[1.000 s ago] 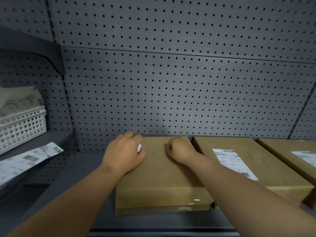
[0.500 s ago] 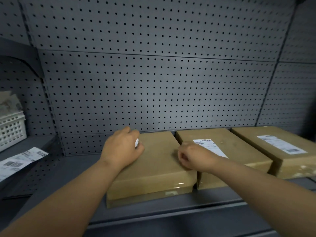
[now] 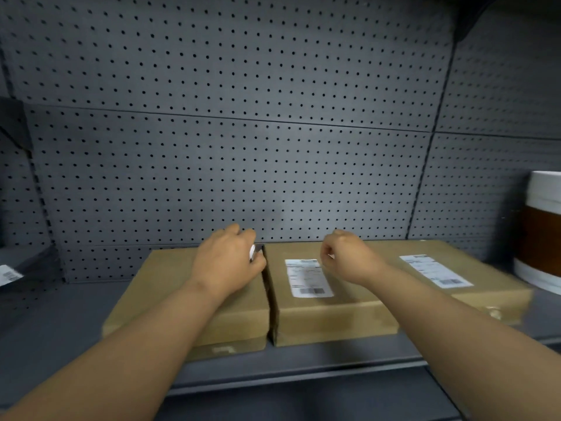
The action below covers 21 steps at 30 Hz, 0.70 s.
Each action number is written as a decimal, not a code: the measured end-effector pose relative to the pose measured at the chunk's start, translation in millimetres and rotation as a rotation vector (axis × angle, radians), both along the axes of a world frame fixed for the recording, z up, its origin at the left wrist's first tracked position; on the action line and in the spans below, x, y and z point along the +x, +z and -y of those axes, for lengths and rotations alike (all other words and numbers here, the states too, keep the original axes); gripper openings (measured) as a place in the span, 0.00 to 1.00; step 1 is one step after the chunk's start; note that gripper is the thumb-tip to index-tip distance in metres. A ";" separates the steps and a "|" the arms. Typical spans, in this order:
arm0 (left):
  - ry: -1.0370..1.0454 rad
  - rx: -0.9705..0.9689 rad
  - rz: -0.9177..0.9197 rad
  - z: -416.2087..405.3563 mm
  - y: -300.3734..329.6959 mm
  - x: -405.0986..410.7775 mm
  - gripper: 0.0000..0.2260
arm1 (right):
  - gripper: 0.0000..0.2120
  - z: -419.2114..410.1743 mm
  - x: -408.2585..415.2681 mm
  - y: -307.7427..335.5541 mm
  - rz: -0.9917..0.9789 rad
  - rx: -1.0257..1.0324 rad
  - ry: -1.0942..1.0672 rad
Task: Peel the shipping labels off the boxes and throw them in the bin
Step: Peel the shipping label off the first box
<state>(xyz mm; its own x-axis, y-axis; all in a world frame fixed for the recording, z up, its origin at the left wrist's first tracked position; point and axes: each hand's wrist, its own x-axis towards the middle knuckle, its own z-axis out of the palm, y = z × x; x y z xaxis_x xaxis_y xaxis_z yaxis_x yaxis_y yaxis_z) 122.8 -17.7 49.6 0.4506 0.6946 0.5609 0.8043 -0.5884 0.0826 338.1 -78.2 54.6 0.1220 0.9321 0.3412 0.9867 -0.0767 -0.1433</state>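
Three flat brown boxes lie side by side on a dark shelf. The left box has a bare top. My left hand rests on its right part, closed around a small white crumpled label. The middle box carries a white shipping label. My right hand hovers over the far right part of that box, fingers curled, just right of the label. The right box has its own white label.
A grey pegboard wall stands behind the boxes. A white and brown cylindrical container is at the far right. A loose label lies on a side shelf at the far left. The shelf's front edge runs below the boxes.
The view has swung right, bringing the container into sight. My right hand has moved from the gap between the left and middle boxes to beyond the middle box's label. My left hand stays on the left box.
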 end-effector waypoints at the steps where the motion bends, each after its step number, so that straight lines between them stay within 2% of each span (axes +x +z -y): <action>1: 0.005 0.001 -0.001 6.1 0.9 13.1 0.11 | 0.07 5.7 10.5 0.8 0.001 -0.003 0.006; 8: 0.030 -0.024 0.010 49.8 1.7 101.6 0.15 | 0.04 46.0 88.4 1.1 0.008 -0.012 0.025; 11: 0.037 -0.034 0.029 69.1 2.9 131.6 0.15 | 0.07 60.5 116.4 2.1 0.016 0.017 0.049; 21: -0.017 -0.059 0.008 93.1 6.1 195.9 0.17 | 0.07 76.0 166.2 -3.0 -0.014 0.030 0.019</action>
